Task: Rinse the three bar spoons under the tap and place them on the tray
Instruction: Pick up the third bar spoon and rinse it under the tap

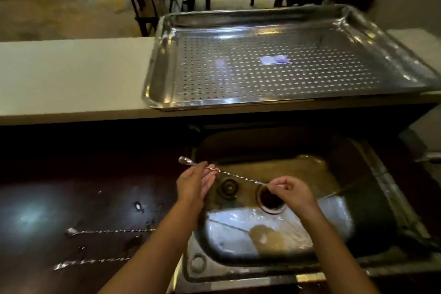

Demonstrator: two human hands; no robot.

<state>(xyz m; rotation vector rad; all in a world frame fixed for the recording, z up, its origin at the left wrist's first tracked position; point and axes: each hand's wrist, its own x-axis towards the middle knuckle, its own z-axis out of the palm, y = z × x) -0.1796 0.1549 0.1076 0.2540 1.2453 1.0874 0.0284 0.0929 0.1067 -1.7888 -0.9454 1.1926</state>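
A twisted bar spoon (235, 175) is held level over the sink (381, 188), bowl end to the left. My right hand (290, 192) pinches its handle end above the drain. My left hand (196, 180) touches the stem near the bowl, fingers loosely extended. Two more bar spoons lie on the dark counter at the left, one (109, 231) farther from me and one (90, 262) closer to me. The perforated steel tray (164, 64) sits on the pale ledge behind the sink and holds no spoon. The tap itself is out of sight.
A pale raised ledge (71, 79) runs across behind the sink. The dark counter (47, 198) to the left is wet and reflective. Water shimmers in the sink's front half. Chairs and a table stand beyond the ledge.
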